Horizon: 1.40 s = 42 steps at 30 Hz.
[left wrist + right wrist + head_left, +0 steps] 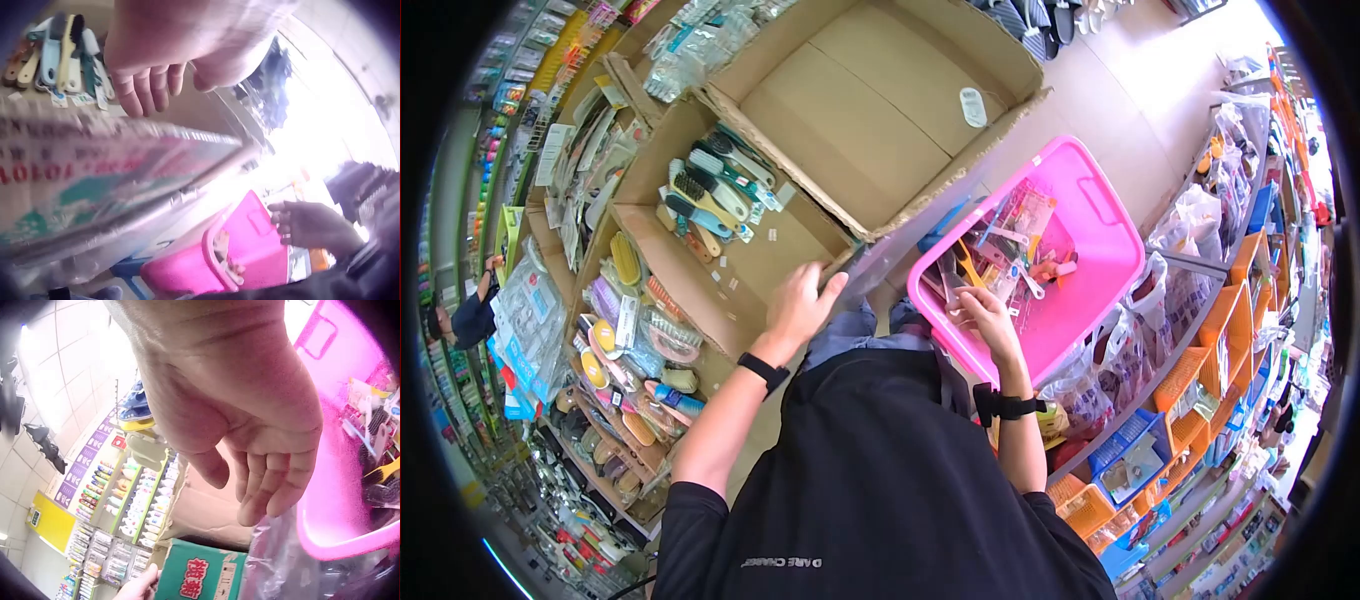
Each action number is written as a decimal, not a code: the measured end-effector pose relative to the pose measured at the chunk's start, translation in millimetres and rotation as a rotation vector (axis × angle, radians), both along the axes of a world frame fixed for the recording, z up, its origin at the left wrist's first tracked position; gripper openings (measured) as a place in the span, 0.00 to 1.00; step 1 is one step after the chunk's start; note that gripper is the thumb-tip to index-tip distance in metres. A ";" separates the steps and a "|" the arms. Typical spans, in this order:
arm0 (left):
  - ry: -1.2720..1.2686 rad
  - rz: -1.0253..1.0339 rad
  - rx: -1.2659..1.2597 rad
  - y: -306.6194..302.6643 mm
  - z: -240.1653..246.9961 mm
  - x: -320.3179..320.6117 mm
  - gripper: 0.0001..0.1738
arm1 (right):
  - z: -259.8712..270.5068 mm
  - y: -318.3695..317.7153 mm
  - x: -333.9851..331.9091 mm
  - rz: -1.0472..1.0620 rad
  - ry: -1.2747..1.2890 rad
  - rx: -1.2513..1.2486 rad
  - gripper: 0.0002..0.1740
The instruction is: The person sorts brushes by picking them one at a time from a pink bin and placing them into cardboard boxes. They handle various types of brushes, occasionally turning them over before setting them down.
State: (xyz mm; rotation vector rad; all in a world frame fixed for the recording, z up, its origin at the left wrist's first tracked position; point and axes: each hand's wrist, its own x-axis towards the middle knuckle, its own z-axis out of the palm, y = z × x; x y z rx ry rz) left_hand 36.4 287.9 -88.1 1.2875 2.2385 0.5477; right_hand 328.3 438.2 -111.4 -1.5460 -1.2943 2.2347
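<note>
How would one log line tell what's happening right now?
left hand: at cardboard box edge | right hand: over packets in pink basket | brushes: in cardboard box

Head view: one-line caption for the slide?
Right hand over pink basket; left hand at cardboard box corner.

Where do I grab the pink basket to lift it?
Best grip: the cut-out slot in the far short wall of the pink basket. Hook your fingers in from outside that end. The slot looks made for fingers, and the long walls look smooth and slanted. It holds things, so steady the near end too.
</note>
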 end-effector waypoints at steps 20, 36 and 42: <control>0.163 0.134 -0.180 19.2 0.7 12.3 0.29 | -248.4 21.5 110.8 -0.001 -0.808 0.066 0.24; 0.173 0.151 -0.162 18.1 -1.1 9.9 0.29 | -250.1 20.6 99.5 0.111 -0.667 0.003 0.20; 0.162 0.141 -0.181 17.5 2.8 9.3 0.31 | -217.4 24.6 110.4 -0.190 -0.245 -0.142 0.11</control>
